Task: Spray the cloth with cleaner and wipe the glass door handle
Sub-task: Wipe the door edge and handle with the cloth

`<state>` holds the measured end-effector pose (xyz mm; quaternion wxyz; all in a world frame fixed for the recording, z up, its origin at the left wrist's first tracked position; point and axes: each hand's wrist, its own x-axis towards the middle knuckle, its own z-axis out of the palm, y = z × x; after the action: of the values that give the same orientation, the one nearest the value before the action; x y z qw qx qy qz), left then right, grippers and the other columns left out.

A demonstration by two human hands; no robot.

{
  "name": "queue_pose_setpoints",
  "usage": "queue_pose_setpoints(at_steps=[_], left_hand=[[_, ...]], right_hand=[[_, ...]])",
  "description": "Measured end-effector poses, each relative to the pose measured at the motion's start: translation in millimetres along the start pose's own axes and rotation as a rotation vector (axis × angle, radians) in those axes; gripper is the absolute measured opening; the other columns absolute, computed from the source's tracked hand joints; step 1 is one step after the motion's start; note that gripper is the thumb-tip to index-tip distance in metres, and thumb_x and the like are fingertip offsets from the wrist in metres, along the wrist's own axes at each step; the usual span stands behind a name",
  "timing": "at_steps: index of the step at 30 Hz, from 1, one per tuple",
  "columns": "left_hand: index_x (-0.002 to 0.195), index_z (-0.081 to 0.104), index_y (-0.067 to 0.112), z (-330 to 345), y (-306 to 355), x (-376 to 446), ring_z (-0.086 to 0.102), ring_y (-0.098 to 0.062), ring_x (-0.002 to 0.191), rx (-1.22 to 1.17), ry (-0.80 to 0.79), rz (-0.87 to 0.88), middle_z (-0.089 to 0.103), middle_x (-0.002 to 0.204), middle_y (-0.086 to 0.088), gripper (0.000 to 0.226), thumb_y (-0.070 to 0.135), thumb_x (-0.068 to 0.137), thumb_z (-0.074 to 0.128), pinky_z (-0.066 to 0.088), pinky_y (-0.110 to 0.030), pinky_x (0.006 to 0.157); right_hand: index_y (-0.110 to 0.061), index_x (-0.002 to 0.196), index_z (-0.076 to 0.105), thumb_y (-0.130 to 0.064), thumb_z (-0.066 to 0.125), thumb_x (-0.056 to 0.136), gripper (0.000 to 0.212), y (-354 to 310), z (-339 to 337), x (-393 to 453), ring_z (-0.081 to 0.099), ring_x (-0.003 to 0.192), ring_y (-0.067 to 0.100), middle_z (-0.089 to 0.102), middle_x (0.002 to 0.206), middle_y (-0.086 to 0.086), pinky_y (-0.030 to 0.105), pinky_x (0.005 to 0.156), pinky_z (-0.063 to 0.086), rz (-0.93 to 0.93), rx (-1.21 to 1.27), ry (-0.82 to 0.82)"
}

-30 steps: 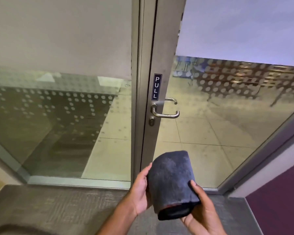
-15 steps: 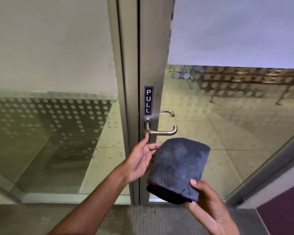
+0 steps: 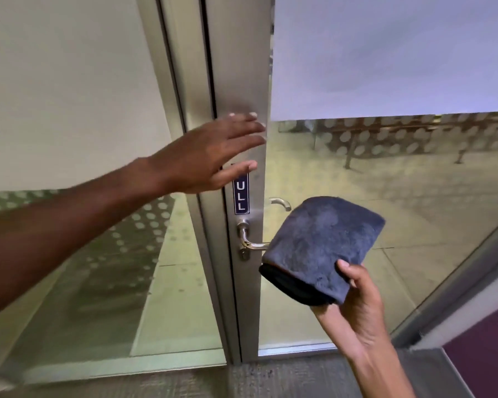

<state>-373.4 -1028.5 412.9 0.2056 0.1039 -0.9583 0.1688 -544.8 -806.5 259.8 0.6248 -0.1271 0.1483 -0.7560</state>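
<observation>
While cloth (image 3: pixel 322 248) hides handle (image 3: pixel 249 242) end, left hand (image 3: pixel 210 156) flat on frame (image 3: pixel 239 81), covering PULL sign (image 3: pixel 241 196)

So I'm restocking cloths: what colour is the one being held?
Dark grey-blue cloth, with a darker folded edge; the head view shows it, held in the right hand.

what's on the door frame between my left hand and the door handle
In the head view, the blue PULL sign sits on the metal stile between the left hand and the door handle; the thumb covers its top.
</observation>
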Motion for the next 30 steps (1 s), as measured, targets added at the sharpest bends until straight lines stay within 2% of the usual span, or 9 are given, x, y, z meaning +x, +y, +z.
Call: queue_pose_setpoints(at_steps=[3, 6, 9, 12, 17, 21, 23, 26, 30], left_hand=[[0.142, 0.049, 0.008, -18, -31, 20, 0.031, -0.030, 0.149, 0.250, -0.006, 0.177, 0.044, 0.154, -0.016, 0.056, 0.044, 0.103, 0.034, 0.028, -0.050, 0.121], [0.145, 0.044, 0.006, -28, -57, 36, 0.030, -0.033, 0.149, 0.437, 0.022, 0.293, 0.041, 0.154, -0.019, 0.058, 0.044, 0.104, 0.028, 0.027, -0.052, 0.121], [0.148, 0.038, 0.004, -28, -76, 43, 0.027, -0.035, 0.150, 0.564, 0.052, 0.383, 0.035, 0.157, -0.022, 0.060, 0.044, 0.105, 0.027, 0.027, -0.053, 0.121], [0.151, 0.031, 0.004, -21, -88, 43, 0.020, -0.035, 0.152, 0.672, 0.056, 0.448, 0.026, 0.161, -0.021, 0.065, 0.048, 0.105, 0.021, 0.022, -0.052, 0.123], [0.152, 0.025, 0.001, -12, -96, 47, 0.024, -0.038, 0.150, 0.729, 0.103, 0.493, 0.027, 0.159, -0.026, 0.070, 0.050, 0.104, 0.011, 0.022, -0.052, 0.123], [0.153, 0.022, 0.001, -9, -99, 47, 0.024, -0.038, 0.150, 0.718, 0.128, 0.500, 0.026, 0.159, -0.026, 0.071, 0.047, 0.103, 0.003, 0.023, -0.051, 0.123], [0.153, 0.021, 0.001, -10, -98, 47, 0.024, -0.038, 0.150, 0.704, 0.133, 0.505, 0.026, 0.159, -0.026, 0.070, 0.046, 0.103, 0.002, 0.023, -0.050, 0.123], [0.154, 0.020, 0.000, -10, -98, 46, 0.023, -0.037, 0.151, 0.691, 0.133, 0.509, 0.026, 0.160, -0.025, 0.068, 0.044, 0.104, 0.004, 0.022, -0.050, 0.124], [0.154, 0.021, 0.001, -9, -97, 46, 0.024, -0.037, 0.151, 0.665, 0.124, 0.498, 0.027, 0.159, -0.025, 0.063, 0.038, 0.105, 0.008, 0.023, -0.050, 0.123]], right_hand=[[-0.009, 0.137, 0.050, -0.015, 0.077, 0.073, 0.070, 14, 10, 11, 0.056, 0.128, 0.032, 0.059, 0.136, 0.017, 0.048, 0.098, 0.051, -0.065, 0.088, 0.009], [-0.009, 0.132, 0.059, -0.024, 0.068, 0.087, 0.048, 30, 20, 23, 0.056, 0.127, 0.031, 0.060, 0.136, 0.016, 0.049, 0.096, 0.052, -0.122, 0.100, 0.027], [-0.012, 0.131, 0.062, -0.026, 0.063, 0.091, 0.042, 42, 28, 35, 0.057, 0.127, 0.027, 0.060, 0.138, 0.013, 0.045, 0.101, 0.050, -0.231, -0.080, 0.134], [-0.019, 0.138, 0.052, -0.022, 0.064, 0.088, 0.052, 49, 37, 48, 0.060, 0.124, 0.023, 0.062, 0.136, 0.008, 0.037, 0.093, 0.055, -0.358, -0.261, 0.208], [-0.023, 0.128, 0.056, -0.021, 0.073, 0.080, 0.051, 49, 52, 65, 0.065, 0.116, 0.018, 0.071, 0.121, -0.001, 0.030, 0.084, 0.058, -0.558, -0.515, 0.273], [-0.037, 0.127, 0.054, -0.025, 0.078, 0.079, 0.056, 48, 57, 82, 0.061, 0.119, 0.016, 0.065, 0.124, -0.004, 0.034, 0.089, 0.057, -0.767, -0.902, 0.326], [-0.027, 0.129, 0.054, -0.006, 0.075, 0.079, 0.058, 48, 56, 95, 0.059, 0.118, 0.019, 0.058, 0.126, 0.006, 0.038, 0.095, 0.055, -0.951, -1.155, 0.325], [-0.009, 0.131, 0.055, 0.015, 0.069, 0.070, 0.068, 48, 50, 118, 0.052, 0.119, 0.020, 0.046, 0.127, 0.009, 0.032, 0.095, 0.051, -1.226, -1.515, 0.249], [-0.017, 0.132, 0.057, 0.003, 0.076, 0.078, 0.060, 52, 44, 145, 0.050, 0.117, 0.028, 0.047, 0.129, 0.008, 0.045, 0.087, 0.051, -1.447, -1.819, 0.148]])
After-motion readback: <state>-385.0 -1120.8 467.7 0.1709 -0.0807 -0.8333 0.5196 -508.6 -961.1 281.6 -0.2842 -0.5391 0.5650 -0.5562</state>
